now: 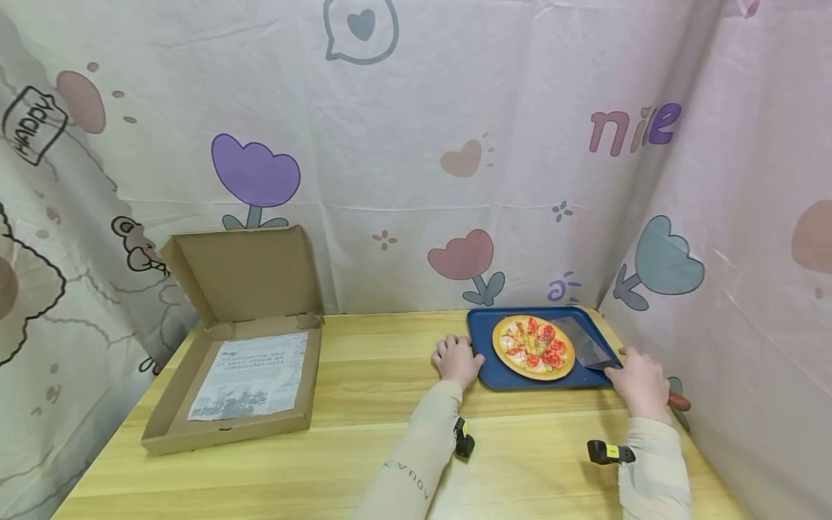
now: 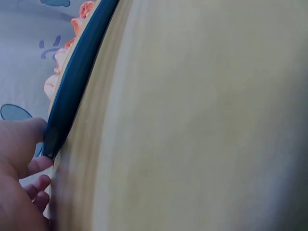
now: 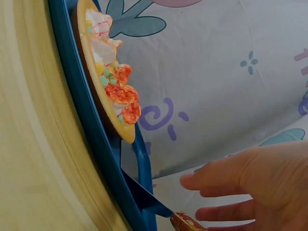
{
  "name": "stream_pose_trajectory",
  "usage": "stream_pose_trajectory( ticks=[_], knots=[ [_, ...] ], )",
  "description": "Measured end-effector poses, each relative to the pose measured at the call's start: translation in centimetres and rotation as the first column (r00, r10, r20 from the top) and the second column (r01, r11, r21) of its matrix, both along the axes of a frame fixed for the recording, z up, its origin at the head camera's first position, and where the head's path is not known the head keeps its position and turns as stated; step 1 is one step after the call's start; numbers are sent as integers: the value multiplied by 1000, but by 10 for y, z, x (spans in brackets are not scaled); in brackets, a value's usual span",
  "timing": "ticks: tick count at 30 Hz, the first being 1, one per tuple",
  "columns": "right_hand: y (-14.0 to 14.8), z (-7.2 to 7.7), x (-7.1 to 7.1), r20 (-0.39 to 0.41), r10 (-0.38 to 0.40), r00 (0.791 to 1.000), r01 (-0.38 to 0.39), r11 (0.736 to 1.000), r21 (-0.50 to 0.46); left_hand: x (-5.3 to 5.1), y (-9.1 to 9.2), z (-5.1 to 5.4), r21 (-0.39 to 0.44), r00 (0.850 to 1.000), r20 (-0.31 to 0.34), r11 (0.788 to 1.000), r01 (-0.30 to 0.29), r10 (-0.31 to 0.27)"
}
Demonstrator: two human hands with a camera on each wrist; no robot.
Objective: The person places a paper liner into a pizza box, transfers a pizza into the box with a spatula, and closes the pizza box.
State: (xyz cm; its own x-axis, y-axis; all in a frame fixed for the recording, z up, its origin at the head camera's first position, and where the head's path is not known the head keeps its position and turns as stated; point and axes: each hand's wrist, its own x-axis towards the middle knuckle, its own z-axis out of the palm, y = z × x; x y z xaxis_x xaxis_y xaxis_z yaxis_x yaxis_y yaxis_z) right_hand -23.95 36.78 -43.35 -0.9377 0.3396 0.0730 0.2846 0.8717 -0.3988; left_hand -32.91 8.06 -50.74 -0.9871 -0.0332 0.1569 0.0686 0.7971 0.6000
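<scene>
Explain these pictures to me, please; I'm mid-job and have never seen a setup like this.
There is no machine here: the work is done bare-handed. The wide picture comes from a head-worn camera; the two close ones come from the left wrist camera and the right wrist camera. On the wooden table stands an open cardboard pizza box with printed paper inside. To its right, a blue tray carries a pizza and the blade end of a pizza server. The left hand pinches the tray's left edge. The right hand is near the server's brown handle, fingers outstretched; contact is hard to tell.
</scene>
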Motion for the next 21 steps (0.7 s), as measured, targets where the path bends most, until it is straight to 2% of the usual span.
stream_pose_trajectory(
  ticks=[5, 14, 21],
  knots=[
    [5, 2, 0, 41, 14, 999, -15, 1000, 15, -1, 1, -3, 82, 998, 55, 997, 14, -18],
    [20, 1, -5, 119, 34, 992, -41, 998, 56, 0, 5, -3, 147, 999, 41, 989, 27, -33],
    [25, 5, -12, 150, 69, 986, -81, 994, 69, -5, 0, -1, 129, 999, 33, 992, 12, -16]
  ],
)
